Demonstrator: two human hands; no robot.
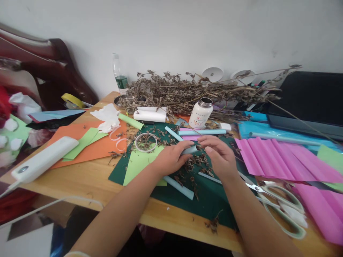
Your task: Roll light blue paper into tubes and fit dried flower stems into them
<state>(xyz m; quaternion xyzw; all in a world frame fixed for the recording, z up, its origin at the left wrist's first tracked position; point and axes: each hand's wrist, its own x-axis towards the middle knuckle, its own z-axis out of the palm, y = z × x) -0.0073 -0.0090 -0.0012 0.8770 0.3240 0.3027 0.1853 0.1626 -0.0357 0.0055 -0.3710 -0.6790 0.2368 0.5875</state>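
Over the dark green mat (pixel 206 203) at the worktop's (pixel 88 180) front edge, my left hand (pixel 170 156) has its fingers clamped around a pale blue rolled-paper tube (pixel 190 150). My right hand (pixel 223 156) curls just beside the tube's end; I cannot tell whether its fingertips pinch anything. Brown dried leaf bits (pixel 197 161) lie beneath. Toward the worktop's right edge sit white-handled metal scissors (pixel 257 188); brown dried stalks (pixel 171 91) heap along its back edge.
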